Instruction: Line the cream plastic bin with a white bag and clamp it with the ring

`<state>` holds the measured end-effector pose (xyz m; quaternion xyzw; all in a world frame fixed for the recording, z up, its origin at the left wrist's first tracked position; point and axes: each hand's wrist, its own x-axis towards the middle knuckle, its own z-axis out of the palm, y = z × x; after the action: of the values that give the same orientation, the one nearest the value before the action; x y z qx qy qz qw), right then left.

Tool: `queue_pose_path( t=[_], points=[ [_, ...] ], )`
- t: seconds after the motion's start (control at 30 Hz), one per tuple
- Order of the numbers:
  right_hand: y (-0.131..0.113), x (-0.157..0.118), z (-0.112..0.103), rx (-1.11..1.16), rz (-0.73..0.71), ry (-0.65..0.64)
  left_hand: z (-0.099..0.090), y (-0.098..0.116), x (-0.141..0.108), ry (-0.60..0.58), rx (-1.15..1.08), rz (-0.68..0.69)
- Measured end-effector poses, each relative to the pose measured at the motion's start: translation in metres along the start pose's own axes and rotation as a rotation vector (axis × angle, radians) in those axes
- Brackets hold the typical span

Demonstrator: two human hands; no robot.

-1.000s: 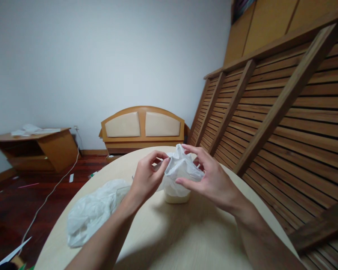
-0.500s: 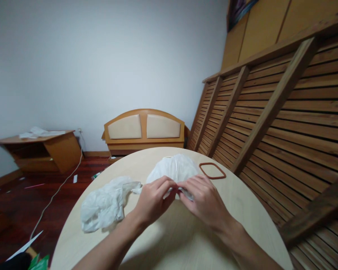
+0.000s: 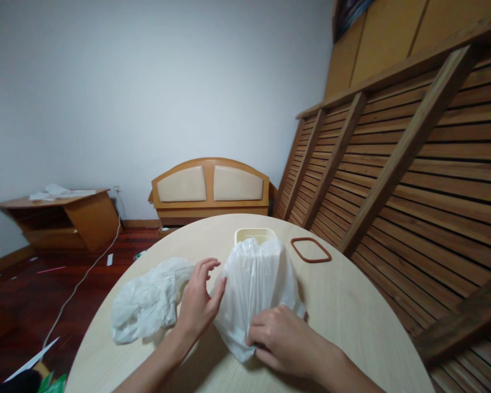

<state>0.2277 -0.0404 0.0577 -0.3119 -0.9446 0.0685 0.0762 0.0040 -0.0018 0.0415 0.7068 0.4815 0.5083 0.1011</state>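
While a pale round table (image 3: 364, 316) bears the things at hand, the work on it looks, I judge, only part done. The white bag (image 3: 249, 284) is on the table in front of the person, drawn out long and loose but not settled flat. To its left lies a crumpled white heap (image 3: 143, 308), thin like plastic. The right hand (image 3: 280, 338) curls its fingers and pinches the bag's near edge; the left hand (image 3: 198, 300) is spread by the bag's left side, gripping nothing. Behind, the cream container (image 3: 255, 233) shows its far rim bare, its near part hidden by the bag; whether the two are joined I cannot tell. The brown ring (image 3: 298, 250) lies apart on the right, fitted to nothing. Counted: one table, one bag, one heap, two hands, one container, one ring
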Motion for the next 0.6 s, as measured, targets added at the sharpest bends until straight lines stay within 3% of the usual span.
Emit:
queue_pose_path(
  t=[0.07, 0.17, 0.47, 0.53, 0.6],
  points=[
    [-0.002, -0.001, -0.003, 0.016, -0.023, -0.012, 0.009, -0.011, -0.001, -0.006, -0.096, -0.185],
    [-0.004, -0.003, -0.008, 0.050, -0.024, -0.015, 0.021, -0.015, -0.006, -0.133, -0.258, -0.359],
    [-0.007, -0.004, -0.005, 0.130, 0.028, -0.010, 0.033, 0.026, -0.040, -0.344, -0.501, -0.455],
    [-0.007, -0.004, -0.005, 0.141, 0.017, 0.003, 0.035, 0.030, -0.046, -0.338, -0.537, -0.501],
    [-0.006, -0.005, -0.006, 0.154, 0.005, 0.017, 0.037, 0.032, -0.051, -0.241, -0.529, -0.526]
  ],
)
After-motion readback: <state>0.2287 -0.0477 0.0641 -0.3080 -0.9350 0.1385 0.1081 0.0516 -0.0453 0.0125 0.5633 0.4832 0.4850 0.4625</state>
